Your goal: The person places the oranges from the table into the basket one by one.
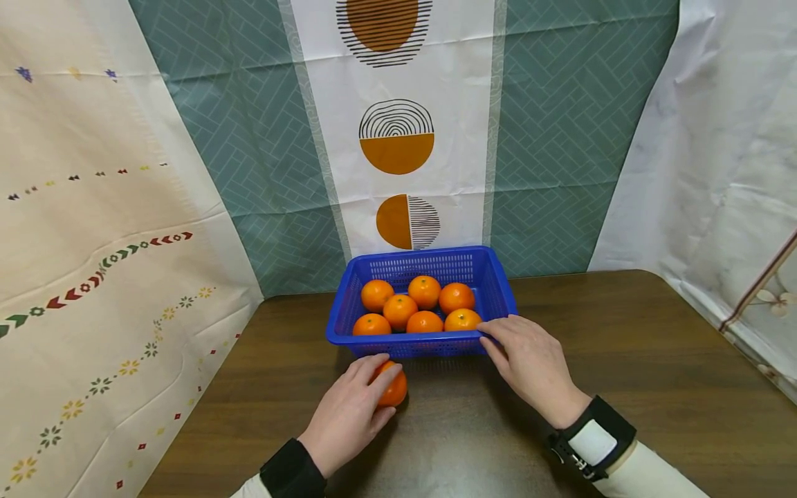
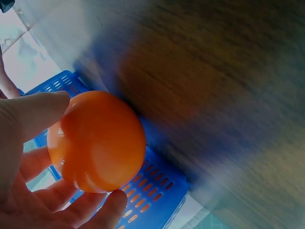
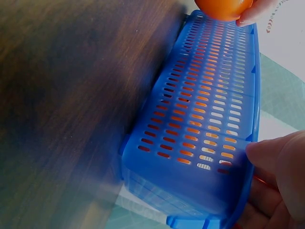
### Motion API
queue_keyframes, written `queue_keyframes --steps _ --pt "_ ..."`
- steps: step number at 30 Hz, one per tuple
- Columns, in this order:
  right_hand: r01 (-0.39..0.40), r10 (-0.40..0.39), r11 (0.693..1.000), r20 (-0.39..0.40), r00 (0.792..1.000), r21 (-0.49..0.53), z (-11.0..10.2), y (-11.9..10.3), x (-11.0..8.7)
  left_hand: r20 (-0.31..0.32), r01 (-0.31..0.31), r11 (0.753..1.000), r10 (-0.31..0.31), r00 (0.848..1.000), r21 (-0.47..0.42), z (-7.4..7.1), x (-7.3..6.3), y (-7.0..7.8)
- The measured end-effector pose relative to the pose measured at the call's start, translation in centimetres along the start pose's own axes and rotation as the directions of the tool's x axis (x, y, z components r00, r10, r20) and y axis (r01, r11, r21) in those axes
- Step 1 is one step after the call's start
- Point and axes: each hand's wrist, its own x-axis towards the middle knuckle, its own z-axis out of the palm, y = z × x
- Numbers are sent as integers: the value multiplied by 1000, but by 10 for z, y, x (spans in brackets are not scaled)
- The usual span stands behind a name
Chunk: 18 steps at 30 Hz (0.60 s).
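Observation:
My left hand [image 1: 350, 409] grips an orange [image 1: 395, 389] in front of the basket, thumb on one side and fingers on the other. In the left wrist view this orange [image 2: 97, 143] lies between thumb and fingertips, above the dark tabletop. My right hand [image 1: 530, 361] pinches the near right rim of the blue plastic basket [image 1: 429, 347]. Seen from the right wrist, the thumb [image 3: 267, 151] presses the basket's outer wall [image 3: 190, 124], with the fingers over the rim on the inner side. Several oranges [image 1: 400, 311] lie inside the basket.
The basket stands upright on a brown wooden table [image 1: 461, 443], close to its back edge. Behind hangs a green and white cloth [image 1: 560, 138] with printed circles. Patterned pale cloths cover the left [image 1: 124, 311] and right [image 1: 716, 173] sides.

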Motion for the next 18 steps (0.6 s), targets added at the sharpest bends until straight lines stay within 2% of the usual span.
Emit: queue_keyframes --steps 18 --pt "-5 5 1000 13 1000 -3 0 -1 0 41 34 999 -33 999 -25 3 0 -2"
